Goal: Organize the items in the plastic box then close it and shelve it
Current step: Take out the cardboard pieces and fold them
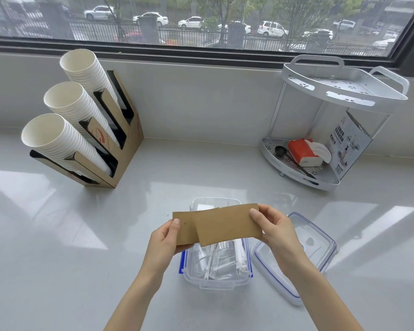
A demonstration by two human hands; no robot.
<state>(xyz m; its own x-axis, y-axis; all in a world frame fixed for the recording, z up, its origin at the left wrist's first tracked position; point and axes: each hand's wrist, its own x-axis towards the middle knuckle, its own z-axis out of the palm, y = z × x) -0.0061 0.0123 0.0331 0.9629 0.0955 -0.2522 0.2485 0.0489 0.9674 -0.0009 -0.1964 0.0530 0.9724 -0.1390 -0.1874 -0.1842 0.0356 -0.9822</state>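
Above the open plastic box (216, 278) near the counter's front edge: brown paper sleeves (216, 225) pinched by left hand (164, 237) and right hand (276, 231). Square both sleeves flush, then lay flat beside the straws (lid (318, 247) off, just right)

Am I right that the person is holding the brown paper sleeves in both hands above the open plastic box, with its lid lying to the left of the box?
Not quite: the lid lies to the right of the plastic box, as the head view shows. The rest holds: left hand and right hand hold the brown paper sleeves above it.
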